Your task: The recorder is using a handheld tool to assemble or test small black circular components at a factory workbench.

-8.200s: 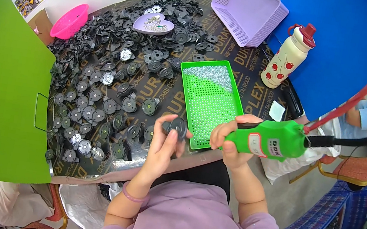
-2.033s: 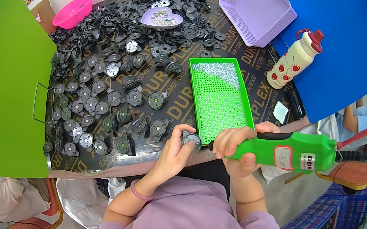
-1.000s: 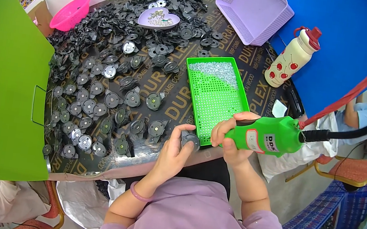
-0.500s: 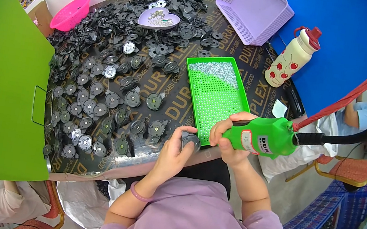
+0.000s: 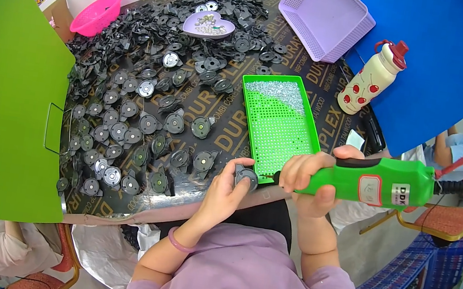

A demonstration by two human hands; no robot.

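Driver (image 5: 371, 185) swings level now, clamped in our right hand (image 5: 306, 171), lining its bit (image 5: 268, 176) up with the black disc (image 5: 248, 174) our left hand (image 5: 224, 191) pinches — at seven o'clock from the green tray (image 5: 279, 142).

left hand (image 5: 220, 197) is gripping dark round part (image 5: 250, 177), right hand (image 5: 305, 175) is pointing green power tool (image 5: 350, 183) left at it
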